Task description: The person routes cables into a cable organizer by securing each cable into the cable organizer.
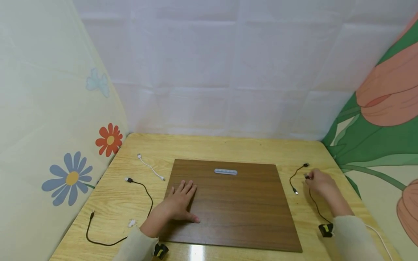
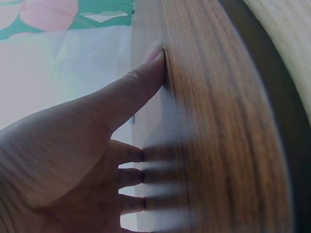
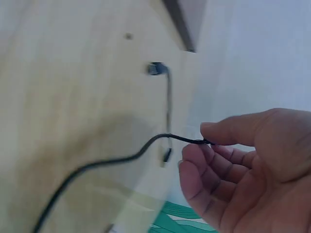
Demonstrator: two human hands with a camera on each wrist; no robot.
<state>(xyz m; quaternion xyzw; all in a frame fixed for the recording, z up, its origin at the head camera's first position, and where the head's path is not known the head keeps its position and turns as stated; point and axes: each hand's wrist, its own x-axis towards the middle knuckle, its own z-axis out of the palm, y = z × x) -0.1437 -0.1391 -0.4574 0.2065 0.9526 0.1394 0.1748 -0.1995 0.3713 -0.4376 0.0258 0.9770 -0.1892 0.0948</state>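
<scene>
My left hand rests palm down on the left part of a brown wood-grain board, fingers spread and straight. In the left wrist view its thumb and fingertips touch the board's surface. Right of the board, my right hand pinches a black cable close to one end, between thumb and curled fingers. Its plug shows past the fingertips in the head view, while the cord trails toward the wrist. Beside that hand lies a short black cable with a plug at its far end.
A pale slotted strip sits at the board's far edge. Left of the board lie a white cable, a black cable with a plug, another black plug end and a small white piece. A white cord runs at right.
</scene>
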